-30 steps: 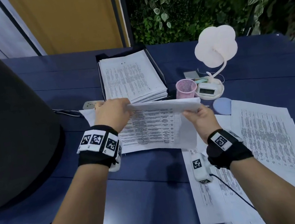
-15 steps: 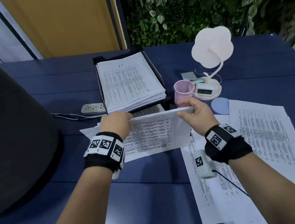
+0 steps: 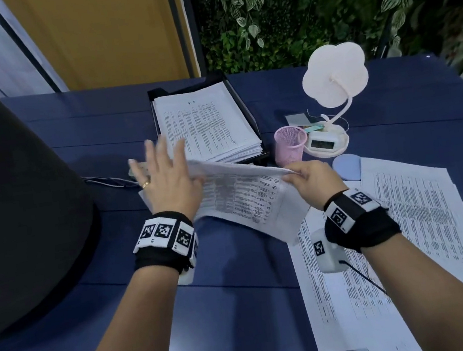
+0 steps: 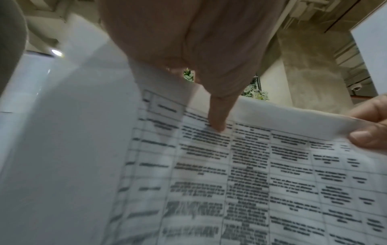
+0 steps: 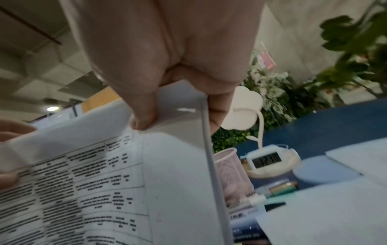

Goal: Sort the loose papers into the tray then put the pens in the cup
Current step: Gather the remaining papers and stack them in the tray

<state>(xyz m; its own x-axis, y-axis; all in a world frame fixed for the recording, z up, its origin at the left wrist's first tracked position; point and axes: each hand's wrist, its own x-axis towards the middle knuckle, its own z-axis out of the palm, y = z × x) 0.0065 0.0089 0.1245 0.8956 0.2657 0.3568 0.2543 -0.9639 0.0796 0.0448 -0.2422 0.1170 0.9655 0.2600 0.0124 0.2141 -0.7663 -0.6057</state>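
Sheaf of printed sheets (image 3: pixel 245 194) held up off the blue table (image 3: pixel 228 309), just near of the black tray (image 3: pixel 237 91); table-form print faces the person, right end hanging lower and bowed. Right hand (image 3: pixel 312 180) pinches the sheaf's upper right corner between thumb and curled fingers; wrist view shows the thumb (image 5: pixel 142 114) on the printed side, other fingers behind. Left hand (image 3: pixel 167 184) at the sheaf's left end, fingers straight and spread, not clasping; from its wrist view the thumb (image 4: pixel 217 116) presses on the printed face near the top edge. Tray already holds a thick stack of printed pages (image 3: pixel 205 125), tray lying far centre. Pink mesh cup (image 3: pixel 291 144) stands just right of the tray; beyond it a white flower-shaped lamp (image 3: pixel 333 74) on a clock base. More loose papers (image 3: pixel 407 210) overlap on the table's right side, near and mid; pens not clearly made out. Large dark rounded object (image 3: pixel 12 191) fills the left.
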